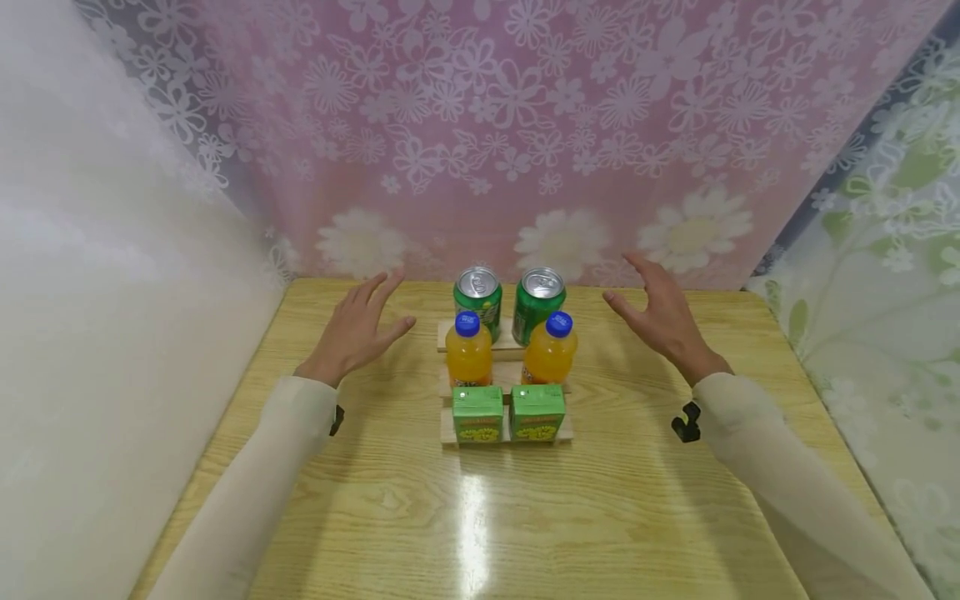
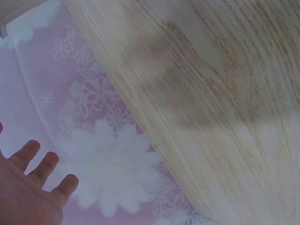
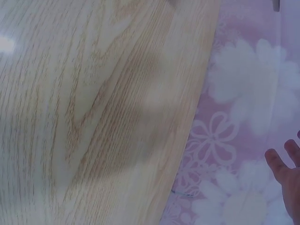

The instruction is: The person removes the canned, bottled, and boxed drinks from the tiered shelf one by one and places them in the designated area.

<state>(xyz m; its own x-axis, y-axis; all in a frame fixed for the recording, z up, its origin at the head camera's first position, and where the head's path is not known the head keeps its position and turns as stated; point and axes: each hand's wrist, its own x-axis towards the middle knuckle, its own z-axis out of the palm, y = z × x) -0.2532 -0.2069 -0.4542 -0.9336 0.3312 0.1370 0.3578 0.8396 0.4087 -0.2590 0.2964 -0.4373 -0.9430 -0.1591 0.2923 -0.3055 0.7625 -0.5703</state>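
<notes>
Both arms (image 1: 247, 479) stretch forward, left hand (image 1: 354, 329) and right hand (image 1: 665, 323) apart, fingers (image 1: 387, 290) loosely extended, thumbs (image 1: 398, 330) inward.

There are 2 cans (image 1: 531, 312), 2 bottles (image 1: 468, 358), 2 bottle caps (image 1: 467, 324), 2 cartons (image 1: 477, 410), 1 wooden rack (image 1: 507, 372) and 1 tabletop (image 1: 375, 500).

The cans (image 1: 537, 302) are shiny metal, the table (image 1: 375, 492) glossy (wood-grained)

Can't really read a single word here, tbh. Left drink carton (image 1: 477, 413) and right drink carton (image 1: 537, 412) have yellow lettering under a reddish line, too small. White print on the left blue cap (image 1: 467, 324) and right blue cap (image 1: 559, 324), maybe a logo, but it's mush.
</notes>
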